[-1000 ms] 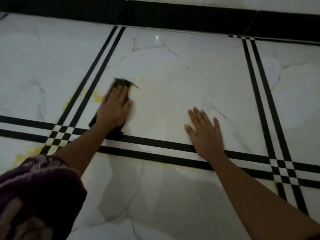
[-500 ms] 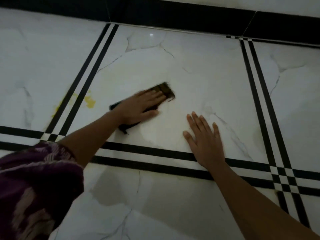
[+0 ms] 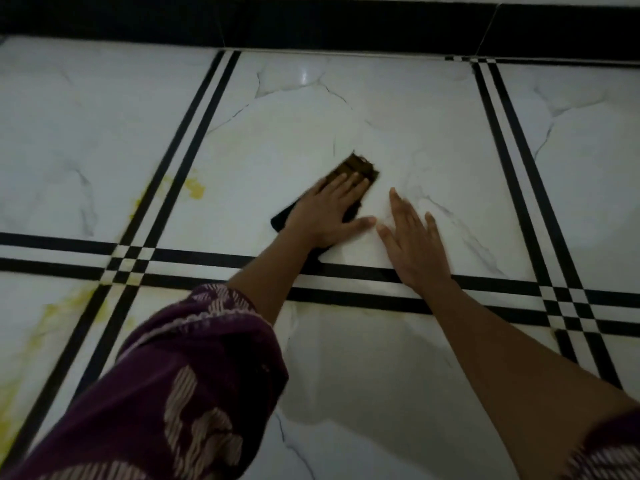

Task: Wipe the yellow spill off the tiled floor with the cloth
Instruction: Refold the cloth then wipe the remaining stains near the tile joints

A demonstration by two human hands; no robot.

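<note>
The yellow spill [image 3: 194, 190] still stains the tiled floor [image 3: 398, 140], well left of the cloth [image 3: 360, 169]. The left hand [image 3: 329, 211] presses flat on the cloth; the right hand [image 3: 414, 244], spread empty, braces just beside it. More yellow remains lower left, so much wiping is left.

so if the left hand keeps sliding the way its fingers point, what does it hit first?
Nothing nearby: the left hand on the cloth points up-right over bare white tile; the black border strip would probably come first.
</note>
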